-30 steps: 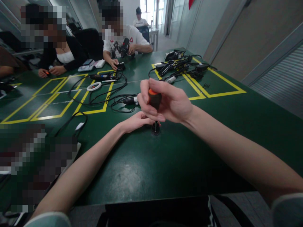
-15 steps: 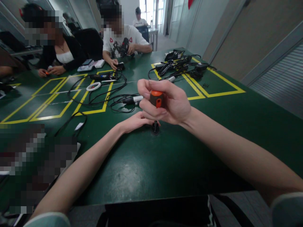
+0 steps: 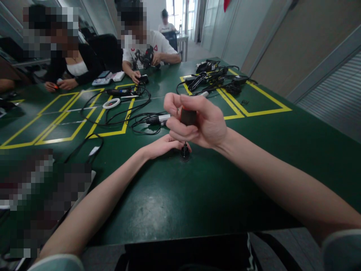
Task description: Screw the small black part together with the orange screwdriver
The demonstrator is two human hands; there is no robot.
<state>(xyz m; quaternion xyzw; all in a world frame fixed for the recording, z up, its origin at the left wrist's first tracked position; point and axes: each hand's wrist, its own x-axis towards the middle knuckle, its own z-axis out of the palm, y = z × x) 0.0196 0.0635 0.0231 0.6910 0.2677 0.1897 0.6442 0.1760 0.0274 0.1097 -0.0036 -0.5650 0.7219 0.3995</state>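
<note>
Right hand (image 3: 210, 118) grips screwdriver (image 3: 188, 117), left hand (image 3: 161, 146) holds round black part (image 3: 184, 155) beneath it; looks like screwdriving, next turn needs straight alignment.

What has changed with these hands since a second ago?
The screwdriver has turned in the right hand: the orange patch that faced the camera half a second ago is out of sight. I can't tell which way. Nothing was let go. The left hand stays on the small black part; the cables lie as before.
</note>
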